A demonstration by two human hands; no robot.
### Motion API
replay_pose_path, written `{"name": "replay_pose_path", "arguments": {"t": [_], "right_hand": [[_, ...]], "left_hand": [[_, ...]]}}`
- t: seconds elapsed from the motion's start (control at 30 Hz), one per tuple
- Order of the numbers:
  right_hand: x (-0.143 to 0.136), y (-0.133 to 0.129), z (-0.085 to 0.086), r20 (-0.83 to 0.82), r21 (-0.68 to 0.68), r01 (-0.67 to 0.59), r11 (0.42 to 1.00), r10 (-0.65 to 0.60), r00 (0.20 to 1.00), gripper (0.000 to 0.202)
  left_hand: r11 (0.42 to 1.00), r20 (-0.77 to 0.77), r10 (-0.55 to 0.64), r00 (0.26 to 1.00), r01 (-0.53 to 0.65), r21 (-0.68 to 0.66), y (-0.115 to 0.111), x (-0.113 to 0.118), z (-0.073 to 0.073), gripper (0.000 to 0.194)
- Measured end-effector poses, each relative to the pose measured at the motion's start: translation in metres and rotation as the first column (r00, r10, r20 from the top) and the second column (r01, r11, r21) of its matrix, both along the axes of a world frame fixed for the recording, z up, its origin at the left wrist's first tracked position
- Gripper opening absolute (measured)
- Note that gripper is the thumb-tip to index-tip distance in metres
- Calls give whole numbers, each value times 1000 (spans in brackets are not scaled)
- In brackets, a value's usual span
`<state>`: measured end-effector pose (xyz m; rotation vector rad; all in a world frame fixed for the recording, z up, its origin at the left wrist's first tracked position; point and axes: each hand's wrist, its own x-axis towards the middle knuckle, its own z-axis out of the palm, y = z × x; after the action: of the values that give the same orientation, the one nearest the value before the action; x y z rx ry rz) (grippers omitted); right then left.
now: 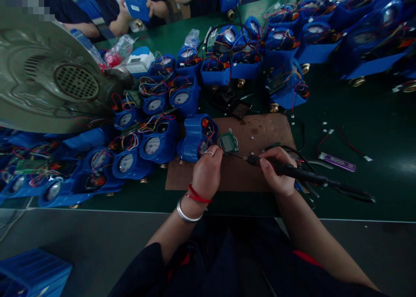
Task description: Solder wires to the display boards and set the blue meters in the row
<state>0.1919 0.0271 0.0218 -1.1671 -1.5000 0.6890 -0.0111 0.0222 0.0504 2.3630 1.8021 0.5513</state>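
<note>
My right hand (278, 170) is wrapped round the black handle of a soldering iron (292, 171), whose thin tip points left toward my other hand. Fingers pinched, my left hand (208, 169) is at the lower right edge of an open blue meter housing (194, 136); what lies between the fingertips is too small to make out. A small green circuit board with a grey display (228, 141) lies just above the iron's tip. Under these is a brown cardboard sheet (247, 175).
Rows of blue meters (152, 145) with loose wires fill the left and back. A large grey-green fan housing (48, 71) looms at upper left. A purple strip (338, 161) lies at right. Across the table, a person's hands hold a blue meter (137, 7).
</note>
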Motion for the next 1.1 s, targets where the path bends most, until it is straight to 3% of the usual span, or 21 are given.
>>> {"name": "replay_pose_path", "arguments": {"t": [0.37, 0.5, 0.6, 0.7, 0.87, 1.1], "right_hand": [[-3, 2, -1, -50, 37, 60, 998, -58, 997, 16], [-5, 4, 2, 13, 48, 36, 998, -36, 999, 20], [-9, 4, 6, 83, 75, -9, 997, 3, 997, 16], [-19, 8, 0, 159, 105, -52, 993, 35, 987, 27], [-35, 16, -10, 201, 67, -180, 981, 164, 966, 49], [-42, 13, 8, 228, 43, -194, 980, 179, 957, 63]], "left_hand": [[1000, 12, -19, 1000, 19, 4, 3, -1, 5, 22], [999, 50, -34, 998, 32, 36, 5, -1, 5, 24], [1000, 31, -11, 999, 11, -14, 3, 1, 10, 24], [995, -16, 10, 1000, -11, -103, 5, 2, 15, 28], [988, -27, 73, 997, -76, -134, 7, 5, 19, 36], [993, 138, 93, 986, -81, -90, 6, 9, 19, 41]]}}
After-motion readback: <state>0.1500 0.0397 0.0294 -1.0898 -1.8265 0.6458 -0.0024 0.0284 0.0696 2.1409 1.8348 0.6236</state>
